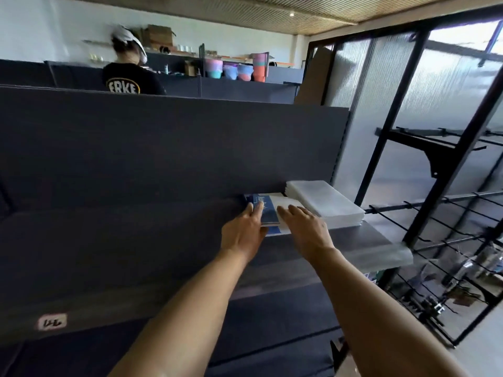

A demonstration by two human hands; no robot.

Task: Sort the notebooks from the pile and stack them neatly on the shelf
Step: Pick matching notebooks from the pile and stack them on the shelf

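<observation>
A small stack of notebooks with a blue-covered one [268, 209] on top lies on the dark shelf [136, 235], near its right end. My left hand [242, 232] rests against the stack's left side, fingers on the blue cover. My right hand [304, 227] lies flat with spread fingers on the stack's right side, over a white cover. Just right of them sits a taller stack of white plastic-wrapped notebooks [325, 204].
A dark back panel [163, 142] rises behind the shelf. A black wire rack [446, 240] and a translucent partition stand to the right. Another person in a black shirt [130, 80] stands beyond the panel. A lower shelf level runs below my arms.
</observation>
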